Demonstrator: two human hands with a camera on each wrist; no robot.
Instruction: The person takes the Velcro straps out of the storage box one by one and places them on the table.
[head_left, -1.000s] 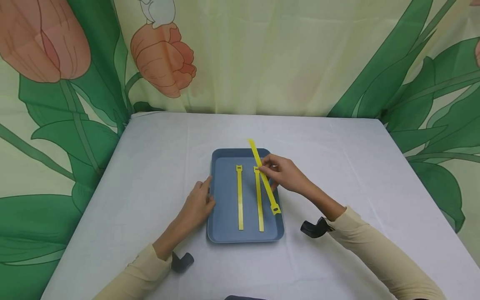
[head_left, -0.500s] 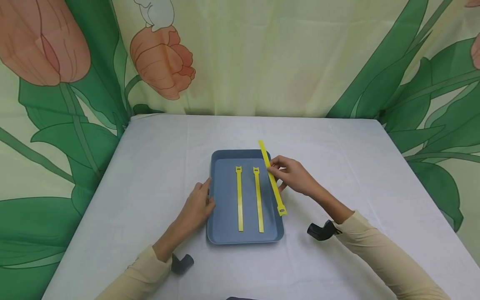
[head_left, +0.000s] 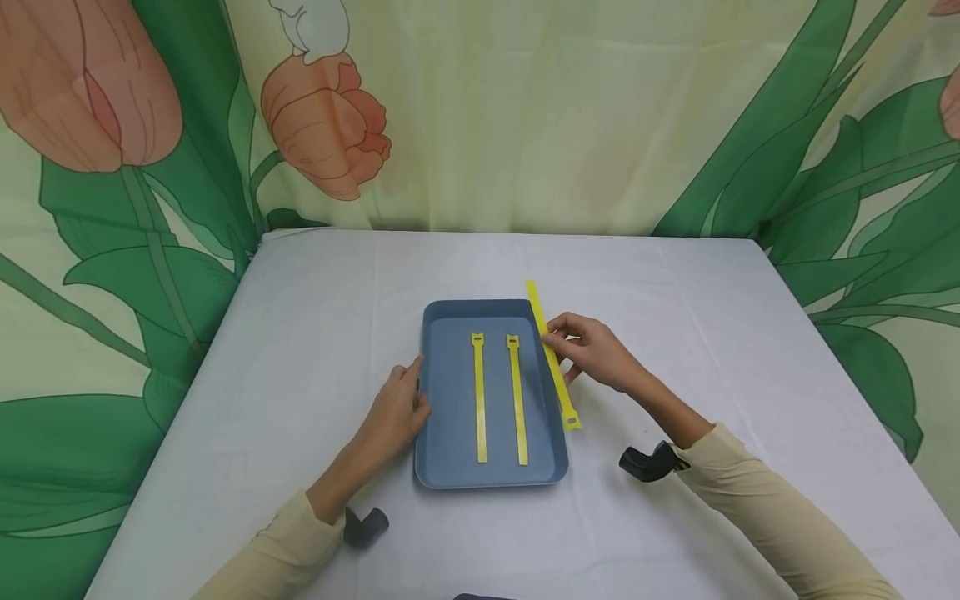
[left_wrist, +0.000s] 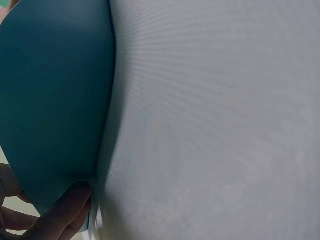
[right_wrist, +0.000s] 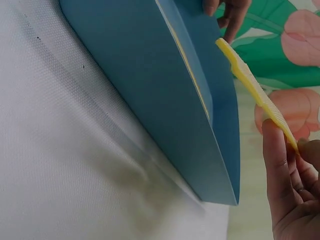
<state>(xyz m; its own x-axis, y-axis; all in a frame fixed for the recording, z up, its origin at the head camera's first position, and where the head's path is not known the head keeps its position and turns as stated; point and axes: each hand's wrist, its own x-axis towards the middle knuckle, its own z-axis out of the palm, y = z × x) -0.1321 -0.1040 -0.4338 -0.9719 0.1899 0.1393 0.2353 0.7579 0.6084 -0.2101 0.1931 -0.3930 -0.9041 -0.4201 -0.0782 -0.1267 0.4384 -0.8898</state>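
- My right hand [head_left: 596,354] has its grip pinched on a yellow strap [head_left: 552,358], holding it slanted over the right rim of the blue tray [head_left: 450,400], slotted end nearest me
- My left hand [head_left: 393,408] rests against the tray's left edge, fingers relaxed and clasping nothing, likely to steady it
- Two more yellow straps [head_left: 497,396] lie side by side in the tray
- The counter [head_left: 675,275] wears a white cloth; a tulip-print curtain [head_left: 487,108] hangs behind
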